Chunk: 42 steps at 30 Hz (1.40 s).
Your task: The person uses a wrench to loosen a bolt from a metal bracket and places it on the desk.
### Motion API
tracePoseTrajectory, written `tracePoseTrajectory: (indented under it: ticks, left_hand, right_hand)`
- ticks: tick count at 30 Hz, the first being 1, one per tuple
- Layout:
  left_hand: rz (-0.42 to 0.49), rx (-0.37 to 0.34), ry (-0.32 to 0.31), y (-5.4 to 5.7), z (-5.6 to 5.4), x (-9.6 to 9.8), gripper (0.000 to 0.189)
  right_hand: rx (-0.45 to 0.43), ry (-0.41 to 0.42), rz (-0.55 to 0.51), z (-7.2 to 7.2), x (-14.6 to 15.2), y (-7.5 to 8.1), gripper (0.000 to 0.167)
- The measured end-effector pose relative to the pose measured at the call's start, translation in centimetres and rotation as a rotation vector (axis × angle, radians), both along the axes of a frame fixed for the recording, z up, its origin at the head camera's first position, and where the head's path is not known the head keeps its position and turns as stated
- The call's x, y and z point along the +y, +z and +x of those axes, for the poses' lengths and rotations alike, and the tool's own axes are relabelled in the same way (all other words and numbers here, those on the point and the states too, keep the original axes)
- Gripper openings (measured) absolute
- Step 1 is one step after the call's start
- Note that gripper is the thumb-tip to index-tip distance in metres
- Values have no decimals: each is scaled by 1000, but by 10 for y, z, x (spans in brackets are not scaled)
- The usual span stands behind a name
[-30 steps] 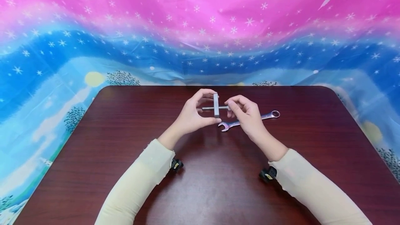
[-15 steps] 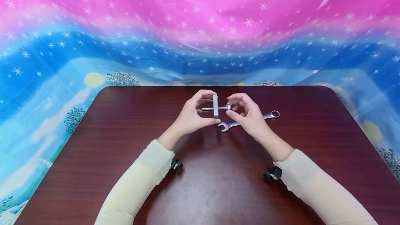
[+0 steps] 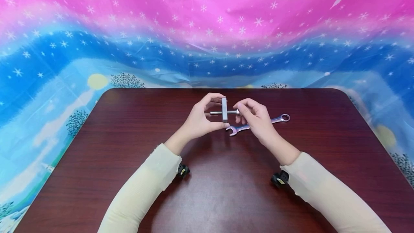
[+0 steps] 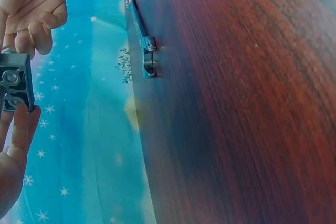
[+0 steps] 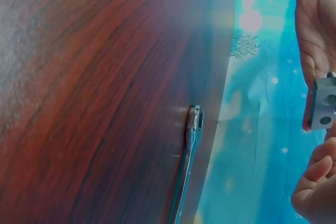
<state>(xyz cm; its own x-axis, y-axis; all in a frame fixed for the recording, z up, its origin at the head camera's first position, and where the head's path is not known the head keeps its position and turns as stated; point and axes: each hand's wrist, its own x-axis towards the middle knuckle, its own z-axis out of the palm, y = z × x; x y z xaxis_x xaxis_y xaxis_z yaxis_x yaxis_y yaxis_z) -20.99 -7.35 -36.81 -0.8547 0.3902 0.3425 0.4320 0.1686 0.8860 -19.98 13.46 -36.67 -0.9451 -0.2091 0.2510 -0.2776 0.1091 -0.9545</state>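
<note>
My left hand (image 3: pixel 198 118) grips a grey metal block (image 3: pixel 224 109) by its top and bottom edges, fingers above and thumb below. A long bolt (image 3: pixel 231 112) runs crosswise through the block, its shank sticking out on the left. On the right side my right hand (image 3: pixel 256 118) pinches the bolt's head between thumb and fingers. Holes show in the face of the block (image 5: pixel 325 103) in the right wrist view. Both hands hold the pieces up above the table. Below them lies a combination wrench (image 3: pixel 239 129), partly hidden behind my right hand.
The dark red-brown wooden table (image 3: pixel 207 190) stretches under both forearms, with rounded far corners. Behind it hangs a pink and blue backdrop cloth (image 3: pixel 207 39) with snowflakes. A small black camera is strapped at each wrist.
Half a second ago my right fingers were spread off the bolt head; now they have closed on it again. The left hand and block stay nearly in place.
</note>
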Motion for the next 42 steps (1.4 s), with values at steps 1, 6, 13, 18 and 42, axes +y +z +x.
tracePoseTrajectory:
  ticks: [1, 6, 13, 18, 42]
  left_hand:
    - [2, 0, -3, 0, 0, 0, 71]
    - [2, 2, -5, 0, -1, 0, 71]
    - [-20, 12, 3, 1, -1, -1, 72]
    - [-25, 14, 20, 1, -2, -2, 72]
    - [-5, 21, -1, -1, 0, 1, 71]
  right_hand:
    - [-3, -4, -7, 0, -1, 0, 27]
    - [-12, -8, -14, 0, -1, 1, 24]
    - [61, 12, 61, -1, 7, -2, 15]
    - [136, 7, 131, -2, 10, -3, 27]
    - [-5, 39, 7, -3, 7, -1, 23]
